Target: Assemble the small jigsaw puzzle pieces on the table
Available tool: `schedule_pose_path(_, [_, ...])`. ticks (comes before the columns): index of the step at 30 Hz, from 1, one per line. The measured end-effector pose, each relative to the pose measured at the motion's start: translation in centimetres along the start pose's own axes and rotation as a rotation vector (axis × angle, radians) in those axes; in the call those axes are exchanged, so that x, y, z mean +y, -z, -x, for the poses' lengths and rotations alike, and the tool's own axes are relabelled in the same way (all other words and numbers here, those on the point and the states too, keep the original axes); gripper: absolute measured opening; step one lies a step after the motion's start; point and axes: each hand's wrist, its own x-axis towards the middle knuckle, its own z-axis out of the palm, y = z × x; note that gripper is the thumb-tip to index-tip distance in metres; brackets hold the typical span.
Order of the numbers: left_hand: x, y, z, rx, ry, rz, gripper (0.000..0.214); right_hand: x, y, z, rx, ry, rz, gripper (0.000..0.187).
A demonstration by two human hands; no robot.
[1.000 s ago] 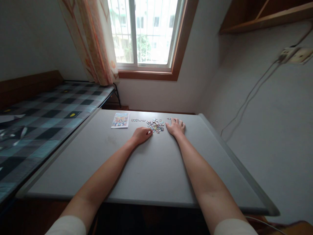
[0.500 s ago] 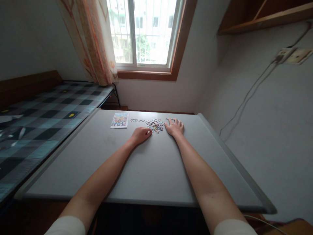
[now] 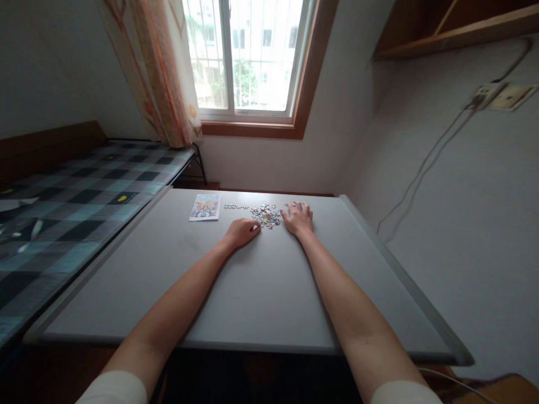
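A loose pile of small jigsaw puzzle pieces (image 3: 266,215) lies near the table's far side. My left hand (image 3: 242,232) rests at its near left edge, fingers curled and thumb pressed towards them. Whatever those fingers hold, if anything, is too small to make out. On the pile's right, my right hand (image 3: 298,217) lies palm down with fingers spread, partly covering a few pieces by its fingertips. A thin row of joined pieces (image 3: 236,207) stretches left of the pile. Left of that row sits a colourful picture sheet (image 3: 205,207), lying flat.
The grey table (image 3: 261,292) has raised side edges. A bed with a checked cover (image 3: 138,174) stands along its left. Behind are a window (image 3: 248,62) and a curtain (image 3: 164,78). A cable (image 3: 421,168) hangs down the right wall from a socket.
My right hand has shifted very slightly left, towards the pile, with its fingers bending a little. The left hand stays almost where it was.
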Motion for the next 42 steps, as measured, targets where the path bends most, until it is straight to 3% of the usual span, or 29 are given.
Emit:
schedule_pose_path(10, [-0.21, -0.15, -0.03, 0.007, -0.005, 0.016, 0.032, -0.03, 0.14, -0.26, -0.121, 0.096, 0.022, 0.061])
schedule_pose_path(19, [-0.08, -0.05, -0.01, -0.003, 0.003, 0.001, 0.031, 0.08, -0.1, -0.21, -0.041, -0.131, -0.003, 0.069])
schedule_pose_path(31, [0.0, -0.02, -0.02, -0.011, 0.018, -0.005, 0.032, -0.04, 0.13, -0.23, -0.097, -0.126, -0.003, 0.07])
schedule_pose_path(42, [-0.12, -0.06, -0.06, -0.006, 0.003, -0.013, 0.032, 0.03, -0.12, 0.14, 0.019, -0.092, -0.025, 0.061])
